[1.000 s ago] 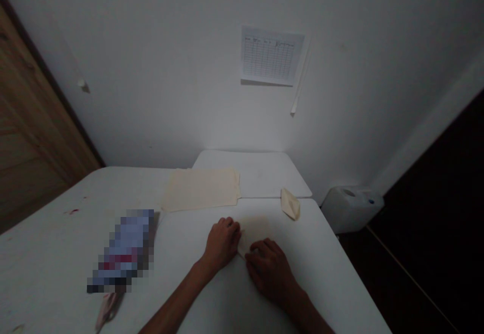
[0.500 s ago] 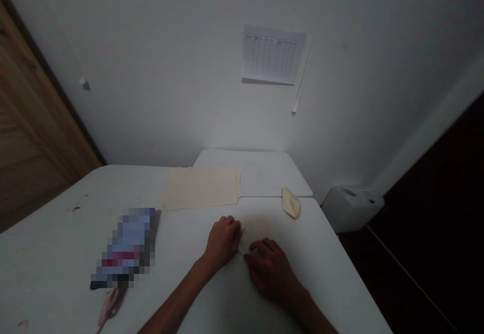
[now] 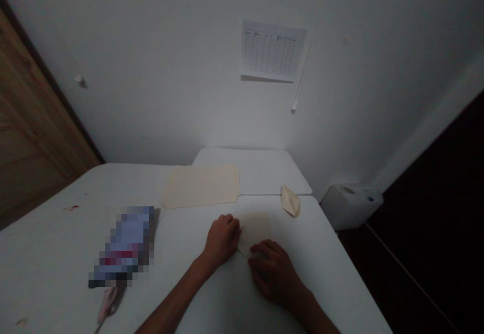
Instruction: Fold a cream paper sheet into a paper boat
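A cream paper piece (image 3: pixel 257 230) lies folded on the white table (image 3: pixel 49 253), just ahead of my hands. My left hand (image 3: pixel 222 240) is curled with its fingertips on the paper's left edge. My right hand (image 3: pixel 273 273) lies over the paper's lower corner, its fingers pressing on the sheet. Part of the paper is hidden under both hands. A small folded paper shape (image 3: pixel 291 201) sits farther right, and a flat cream sheet stack (image 3: pixel 200 186) lies ahead, both out of reach of my fingertips.
A pixelated, unreadable object (image 3: pixel 124 247) lies left of my hands, with a pinkish strip (image 3: pixel 108 306) below it. A second white table (image 3: pixel 260 171) adjoins at the back. A white plastic container (image 3: pixel 350 205) stands right of it. A printed grid sheet (image 3: pixel 272 49) hangs on the wall.
My right hand has shifted slightly right along the paper's lower edge. The paper's small light flap beside my left hand now shows less.
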